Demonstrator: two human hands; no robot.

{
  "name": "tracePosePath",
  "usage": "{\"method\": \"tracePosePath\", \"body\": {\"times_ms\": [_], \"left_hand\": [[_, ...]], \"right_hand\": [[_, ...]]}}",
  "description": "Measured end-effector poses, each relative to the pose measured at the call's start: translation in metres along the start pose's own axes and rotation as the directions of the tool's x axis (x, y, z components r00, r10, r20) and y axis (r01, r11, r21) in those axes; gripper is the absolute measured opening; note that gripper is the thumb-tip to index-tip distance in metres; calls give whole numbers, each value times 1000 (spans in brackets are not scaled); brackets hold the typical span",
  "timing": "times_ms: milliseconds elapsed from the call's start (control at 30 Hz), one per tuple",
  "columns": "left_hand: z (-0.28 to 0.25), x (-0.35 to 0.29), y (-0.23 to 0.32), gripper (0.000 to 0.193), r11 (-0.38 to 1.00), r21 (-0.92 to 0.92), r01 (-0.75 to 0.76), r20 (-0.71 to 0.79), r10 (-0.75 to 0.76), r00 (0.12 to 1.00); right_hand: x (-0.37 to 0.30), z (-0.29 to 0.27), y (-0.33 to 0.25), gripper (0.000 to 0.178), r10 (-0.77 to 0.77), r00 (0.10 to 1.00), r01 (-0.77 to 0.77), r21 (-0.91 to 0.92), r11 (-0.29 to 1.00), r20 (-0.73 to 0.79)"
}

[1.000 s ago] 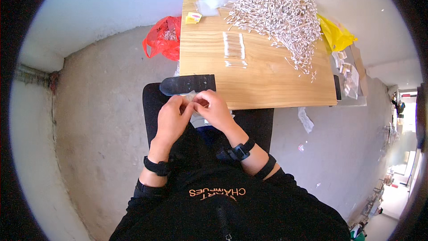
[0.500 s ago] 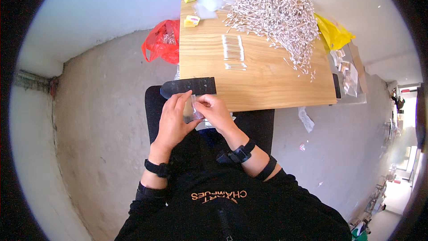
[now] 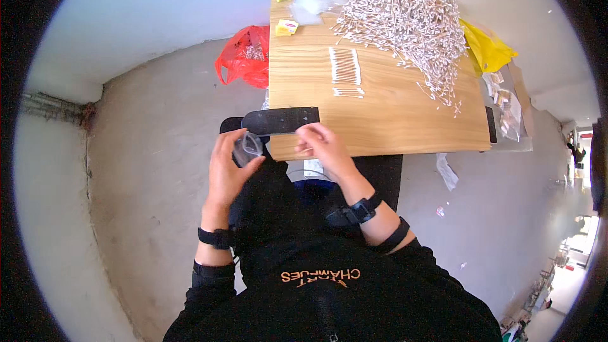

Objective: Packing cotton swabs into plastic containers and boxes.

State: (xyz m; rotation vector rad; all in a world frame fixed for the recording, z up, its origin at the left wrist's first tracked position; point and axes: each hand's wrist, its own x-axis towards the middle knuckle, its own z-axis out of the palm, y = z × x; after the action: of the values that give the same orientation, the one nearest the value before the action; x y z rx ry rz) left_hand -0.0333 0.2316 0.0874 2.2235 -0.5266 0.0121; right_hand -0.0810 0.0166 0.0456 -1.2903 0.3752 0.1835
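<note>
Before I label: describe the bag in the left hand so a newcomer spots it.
Find the wooden table, then the black panel at its near-left corner. Below it in view, the left hand holds a small clear plastic bag. Unlike the red plastic bag beside the table, it is colourless and hand-held.

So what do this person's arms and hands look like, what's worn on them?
The left hand and right hand wear no gloves. Black sleeves stop short of the wrists. A black strap circles the left forearm; the right has two black bands, the one nearer the hand bearing a dark boxy piece.
</note>
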Motion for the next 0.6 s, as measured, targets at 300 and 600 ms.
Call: {"method": "tracePosePath", "body": {"times_ms": [300,600], "left_hand": [[5,21,-75,60,937,286,203,78,-234,969],[14,59,-65,68,937,333,-103,286,4,958]], "right_hand": [[-5,-39,20,27,38,978,-37,8,999,-207],[-12,-56,21,25,29,963,-30,1,1000,-268]]}}
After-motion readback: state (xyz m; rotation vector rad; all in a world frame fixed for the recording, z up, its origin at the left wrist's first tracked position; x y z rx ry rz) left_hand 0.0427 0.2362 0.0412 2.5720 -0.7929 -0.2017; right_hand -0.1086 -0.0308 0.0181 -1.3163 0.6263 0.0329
